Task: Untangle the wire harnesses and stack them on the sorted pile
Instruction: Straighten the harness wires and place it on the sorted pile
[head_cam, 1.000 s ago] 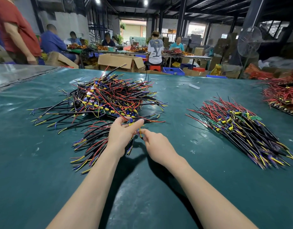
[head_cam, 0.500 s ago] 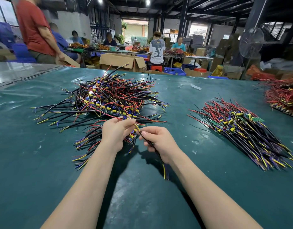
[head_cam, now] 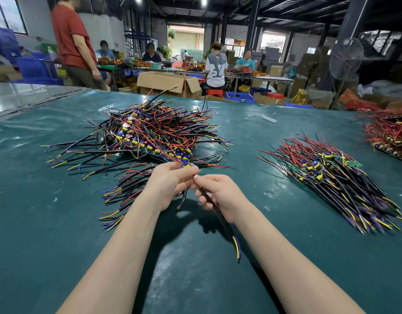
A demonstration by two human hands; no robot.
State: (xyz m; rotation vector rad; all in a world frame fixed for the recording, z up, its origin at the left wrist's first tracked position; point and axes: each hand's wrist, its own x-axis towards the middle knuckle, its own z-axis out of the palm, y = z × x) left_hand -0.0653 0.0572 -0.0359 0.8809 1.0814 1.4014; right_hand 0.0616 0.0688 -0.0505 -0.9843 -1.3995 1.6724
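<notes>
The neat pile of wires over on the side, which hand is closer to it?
The right hand. It pinches a black wire, apart from the neat pile off to its right. The left hand grips wires on its other side, farther away.

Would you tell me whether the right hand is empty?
No, the right hand grips a black cable with yellow and blue ends.

The tangled heap [head_cam: 154,134] lies on the desk [head_cam: 48,234] toward its far edge, with a small bundle [head_cam: 125,193] just nearer. The sorted pile [head_cam: 331,177] lies well apart toward the right edge.
</notes>
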